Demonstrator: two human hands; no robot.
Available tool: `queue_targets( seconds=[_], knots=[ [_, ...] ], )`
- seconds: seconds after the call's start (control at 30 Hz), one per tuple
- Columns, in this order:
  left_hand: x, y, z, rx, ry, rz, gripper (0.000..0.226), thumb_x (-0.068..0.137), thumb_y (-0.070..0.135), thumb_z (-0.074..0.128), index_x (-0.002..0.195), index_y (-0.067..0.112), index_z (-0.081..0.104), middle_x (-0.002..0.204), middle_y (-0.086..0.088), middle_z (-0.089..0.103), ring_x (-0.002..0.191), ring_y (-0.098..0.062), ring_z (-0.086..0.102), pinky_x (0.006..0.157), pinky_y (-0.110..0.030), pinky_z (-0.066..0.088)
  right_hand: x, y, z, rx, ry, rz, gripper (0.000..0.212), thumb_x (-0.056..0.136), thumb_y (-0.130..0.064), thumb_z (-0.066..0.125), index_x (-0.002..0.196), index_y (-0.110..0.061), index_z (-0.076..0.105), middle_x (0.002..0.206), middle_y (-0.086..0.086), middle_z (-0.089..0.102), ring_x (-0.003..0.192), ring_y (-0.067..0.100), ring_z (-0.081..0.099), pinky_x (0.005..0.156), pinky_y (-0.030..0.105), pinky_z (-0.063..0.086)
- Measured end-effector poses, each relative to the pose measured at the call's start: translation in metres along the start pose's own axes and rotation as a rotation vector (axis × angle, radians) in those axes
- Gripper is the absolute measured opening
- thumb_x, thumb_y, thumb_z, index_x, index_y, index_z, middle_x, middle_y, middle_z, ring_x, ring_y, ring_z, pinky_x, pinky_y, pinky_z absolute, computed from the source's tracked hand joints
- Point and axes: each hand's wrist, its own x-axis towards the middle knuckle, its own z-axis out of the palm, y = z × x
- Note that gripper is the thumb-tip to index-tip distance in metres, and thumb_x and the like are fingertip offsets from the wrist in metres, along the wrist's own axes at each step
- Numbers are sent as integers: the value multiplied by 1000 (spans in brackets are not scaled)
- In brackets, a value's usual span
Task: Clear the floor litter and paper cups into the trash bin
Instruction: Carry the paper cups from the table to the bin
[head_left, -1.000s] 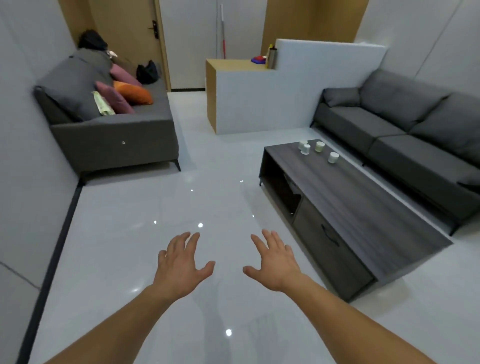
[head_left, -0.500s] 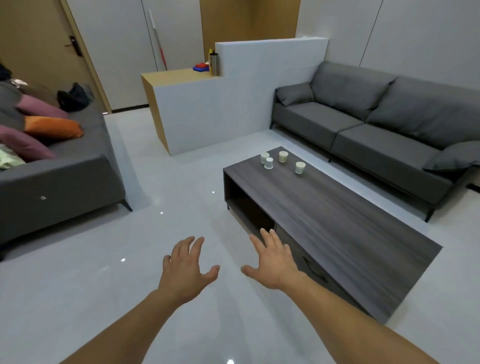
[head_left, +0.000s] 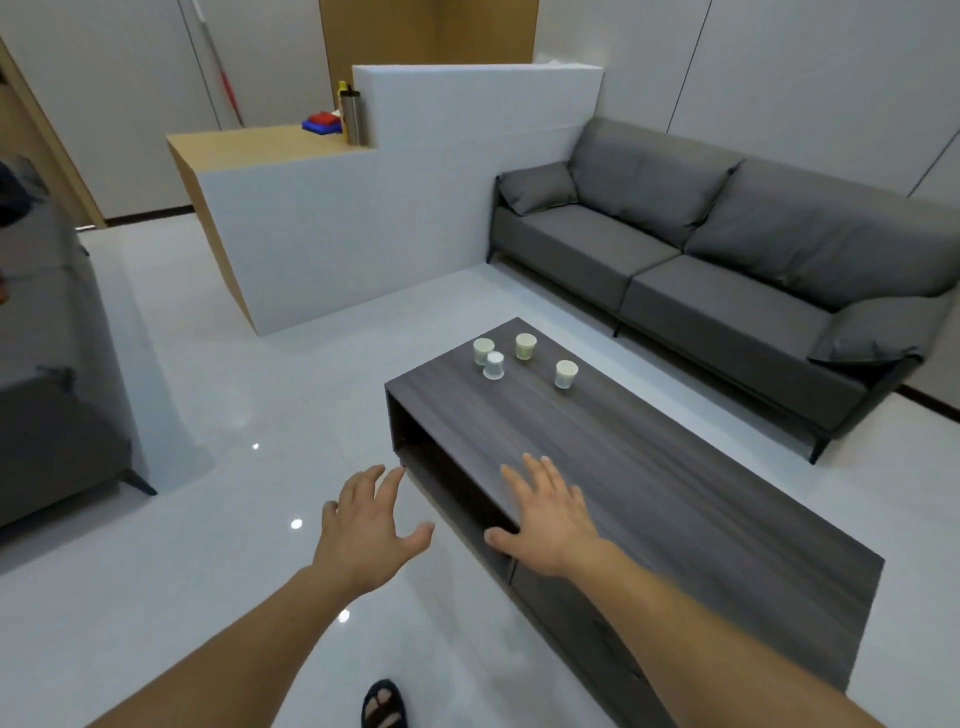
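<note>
Your view has swung toward the table (head_left: 675, 493), bringing the 4 paper cups (head_left: 525, 346) at its far end nearer, well beyond your left hand (head_left: 363, 525) and right hand (head_left: 550, 514), both hands spread wide and empty, so a cup pickup looks next.

Left cup (head_left: 483, 351), middle cup (head_left: 525, 346) and right cup (head_left: 566, 374), all pale paper, stand upright with open mouths at the far end of the dark wood surface (head_left: 675, 493). The right cup sits slightly apart. The fourth cup (head_left: 493, 365), whiter, looks upside down, just beside the left cup on its near side.
</note>
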Motion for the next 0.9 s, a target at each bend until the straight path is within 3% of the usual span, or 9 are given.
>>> queue_targets(
  seconds=[0.2,0.43,0.9],
  knots=[
    [146,-9,-19,-7,8,123,84,80,70,44,149,28,20,153,2,22,141,-18,17,110,-42,27,106,10,-36,14,17,129,91,85,-65,49,155,-34,1,163,-2,-13,149,21,-16,118,56,5],
    [256,-11,-16,9,-68,188,87,78,70,46,149,27,19,153,2,22,142,-18,17,111,-42,26,191,27,-57,62,-30,211,89,88,-63,49,156,-32,0,163,-2,-15,148,21,-18,118,56,4],
    [523,64,58,55,-251,219,87,78,67,47,150,28,16,153,3,21,142,-17,17,114,-43,23,447,161,-75,138,-121,313,89,85,-64,52,155,-33,5,163,-3,-9,150,20,-11,116,58,13]
  ],
)
